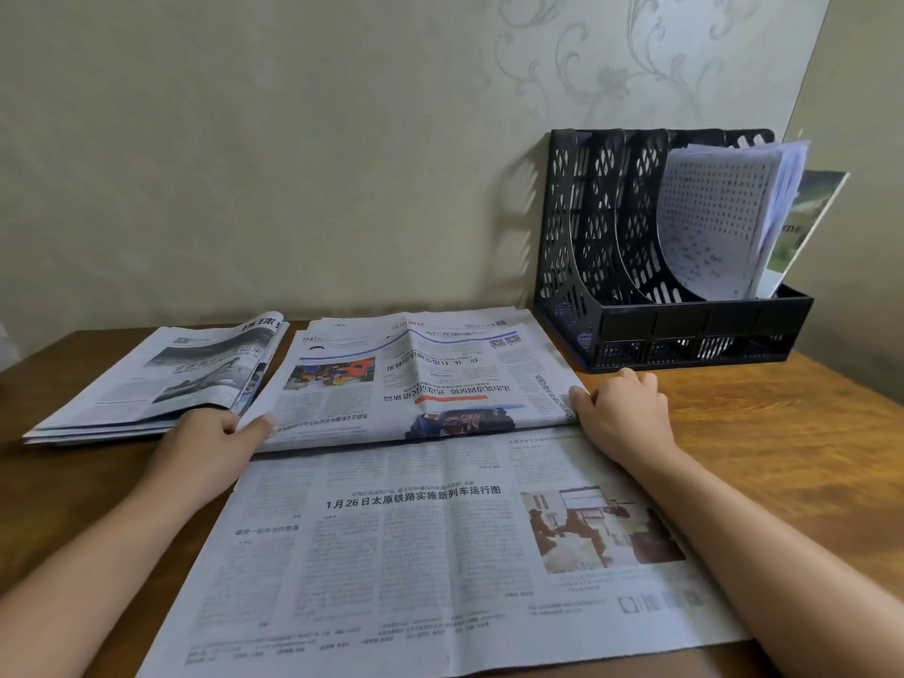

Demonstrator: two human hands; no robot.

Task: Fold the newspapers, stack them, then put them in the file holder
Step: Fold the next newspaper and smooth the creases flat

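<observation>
Two hands, left hand [215, 430] and right hand [621, 408], pinch the newspaper's [420, 482] folded-over far half at its corners, seemingly lining up edges, while the file holder [636, 330] waits behind on the table [782, 433].

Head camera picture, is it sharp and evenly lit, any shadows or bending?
Head view: soft daylight, no glare; the file holder casts a patterned shadow left onto the wall; small print on the open newspaper is blurred, headlines readable; wide-angle lens bows the table edges and stretches the forearms.
</observation>
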